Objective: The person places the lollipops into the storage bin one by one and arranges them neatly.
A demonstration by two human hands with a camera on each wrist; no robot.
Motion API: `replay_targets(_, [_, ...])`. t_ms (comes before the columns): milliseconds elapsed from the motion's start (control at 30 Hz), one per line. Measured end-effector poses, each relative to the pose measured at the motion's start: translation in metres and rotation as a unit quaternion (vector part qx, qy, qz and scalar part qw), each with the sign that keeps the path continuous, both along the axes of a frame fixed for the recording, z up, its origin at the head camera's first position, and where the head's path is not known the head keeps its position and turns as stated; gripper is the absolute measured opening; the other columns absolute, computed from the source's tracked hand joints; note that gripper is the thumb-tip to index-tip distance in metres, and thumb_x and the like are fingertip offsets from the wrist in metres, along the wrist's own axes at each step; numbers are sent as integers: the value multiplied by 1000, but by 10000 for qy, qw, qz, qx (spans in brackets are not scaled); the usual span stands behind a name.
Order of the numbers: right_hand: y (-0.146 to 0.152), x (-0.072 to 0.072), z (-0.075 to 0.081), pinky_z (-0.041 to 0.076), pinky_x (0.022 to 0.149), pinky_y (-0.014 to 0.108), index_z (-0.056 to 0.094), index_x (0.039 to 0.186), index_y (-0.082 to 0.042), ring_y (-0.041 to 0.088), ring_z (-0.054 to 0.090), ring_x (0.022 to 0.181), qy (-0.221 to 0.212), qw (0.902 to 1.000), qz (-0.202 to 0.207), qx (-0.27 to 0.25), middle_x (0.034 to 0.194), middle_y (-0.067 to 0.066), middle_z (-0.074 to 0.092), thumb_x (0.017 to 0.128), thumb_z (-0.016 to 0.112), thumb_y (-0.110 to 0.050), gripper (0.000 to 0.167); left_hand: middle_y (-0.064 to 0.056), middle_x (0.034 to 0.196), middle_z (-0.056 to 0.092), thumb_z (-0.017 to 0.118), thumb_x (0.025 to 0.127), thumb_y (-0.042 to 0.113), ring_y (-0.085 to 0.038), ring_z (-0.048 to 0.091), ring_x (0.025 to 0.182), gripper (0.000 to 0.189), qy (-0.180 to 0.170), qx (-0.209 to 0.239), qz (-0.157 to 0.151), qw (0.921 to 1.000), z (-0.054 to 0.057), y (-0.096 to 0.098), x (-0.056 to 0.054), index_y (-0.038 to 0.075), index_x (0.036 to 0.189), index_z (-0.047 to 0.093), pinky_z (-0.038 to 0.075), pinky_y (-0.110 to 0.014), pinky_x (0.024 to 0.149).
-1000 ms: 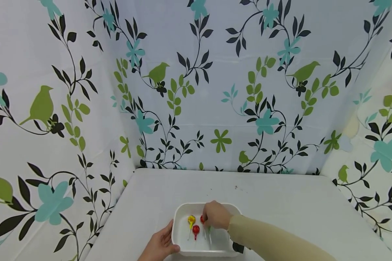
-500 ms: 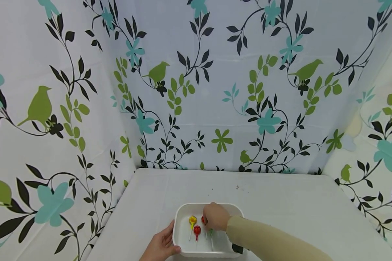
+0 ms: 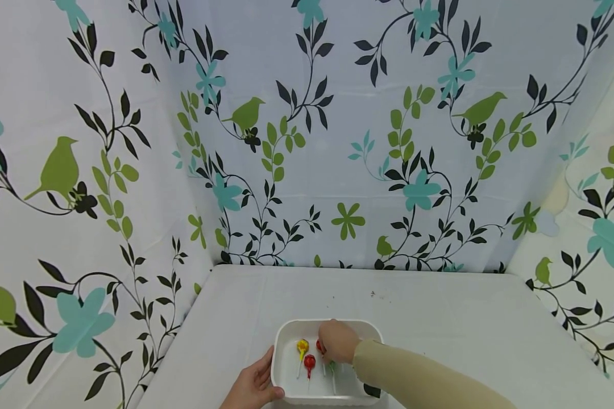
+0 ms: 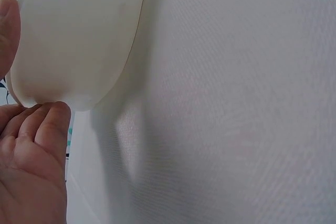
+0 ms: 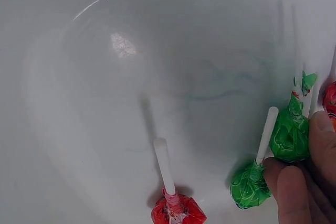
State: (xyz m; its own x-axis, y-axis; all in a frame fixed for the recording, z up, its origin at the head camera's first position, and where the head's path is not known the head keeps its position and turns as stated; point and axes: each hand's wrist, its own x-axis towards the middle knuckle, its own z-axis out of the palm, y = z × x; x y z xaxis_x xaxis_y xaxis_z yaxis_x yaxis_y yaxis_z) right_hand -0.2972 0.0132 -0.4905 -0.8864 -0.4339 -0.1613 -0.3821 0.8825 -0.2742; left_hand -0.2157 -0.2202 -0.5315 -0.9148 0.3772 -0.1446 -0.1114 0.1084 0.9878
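Observation:
A white plastic tray [image 3: 286, 389] stands on the table with several wrapped lollipops inside. My left hand [image 3: 253, 382] grips its left end, thumb at the rim; in the left wrist view the fingers [image 4: 50, 121] press on the tray's outer wall. Inside the tray, my right hand [image 3: 339, 341] pinches a green lollipop [image 5: 290, 135] between thumb and fingers. Another green lollipop [image 5: 249, 186] lies right by those fingertips, and a red one [image 5: 178, 212] lies farther off. A yellow lollipop [image 3: 302, 346] and a red lollipop [image 3: 309, 362] lie left of my right hand, which partly covers another red one [image 3: 319, 345].
The white-covered table [image 3: 440, 318] extends behind and to the right of the tray. Patterned curtains [image 3: 307, 142] with birds and leaves enclose it at the back and sides. A small black piece [image 3: 372, 390] shows at the tray's front right corner, under the beige sleeve [image 3: 419, 372].
The green lollipop under my right hand shows a little more, its stick pointing toward the front. Both hands stay in nearly the same place; the view shifts slightly.

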Motion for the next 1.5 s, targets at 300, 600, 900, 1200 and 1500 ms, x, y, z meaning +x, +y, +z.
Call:
replay_targets(300, [-2,0,0,48,55,21,62,66,-15,10,50,58,56,9999,-76,128,62,-6,56,73,93,-15,32,-37,160,10,74,95,23,-53,18,148,96,67,-5,-5,10000,-2,-1,0,-18,154,10,45,-28,113])
replay_targets(600, [-2,-2,-2,47,56,20,63,67,-15,9,48,57,288,9993,-44,242,61,-7,55,72,94,-18,32,-38,159,12,76,94,23,-53,19,148,98,101,-90,29,9999,-5,-3,-1,-18,154,11,46,-28,112])
replay_targets(900, [-4,0,-2,46,54,20,69,72,-13,9,49,55,444,9978,-166,464,61,-6,57,73,94,-19,26,-39,159,12,76,94,26,-54,19,147,99,50,-157,31,9999,-6,-2,-1,-19,154,11,46,-28,112])
replay_targets(1200, [-1,-1,-5,49,55,21,68,72,-12,9,49,56,568,9971,-50,500,61,-5,58,75,93,-18,26,-39,159,12,75,94,28,-54,19,148,100,27,-172,56,9998,-7,-2,-1,-18,154,10,46,-29,112])
replay_targets(1500, [0,3,2,52,58,23,72,80,-9,12,50,58,513,9975,-108,468,65,-2,60,81,88,-14,17,-39,160,12,72,97,25,-54,19,148,96,96,-68,-22,9999,-7,-1,-3,-18,155,9,47,-27,112])
